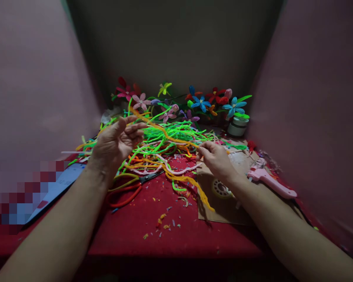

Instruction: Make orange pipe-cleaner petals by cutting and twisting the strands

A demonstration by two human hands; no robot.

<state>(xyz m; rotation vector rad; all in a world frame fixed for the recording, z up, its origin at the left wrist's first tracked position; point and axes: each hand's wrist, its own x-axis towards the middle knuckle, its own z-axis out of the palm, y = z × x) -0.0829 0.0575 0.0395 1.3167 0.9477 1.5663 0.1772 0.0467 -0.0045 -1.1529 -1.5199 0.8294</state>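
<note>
My right hand pinches an orange pipe cleaner between thumb and fingers. The stem runs slightly wavy up and to the left, its far end near the fingertips of my left hand. That hand is turned palm inward, fingers loosely stretched and apart; whether they touch the stem is hard to see. Beneath both hands spreads a tangled heap of green pipe cleaners, with pink and orange ones mixed in. Several more orange pipe cleaners trail over the front of the heap, close to scissors with red and yellow handles.
Pipe-cleaner flowers line the back, by a white jar. At right, a cardboard sheet bears a tape roll and a pink glue gun. A phone-like blue-white slab lies left. Scraps dot the red cloth.
</note>
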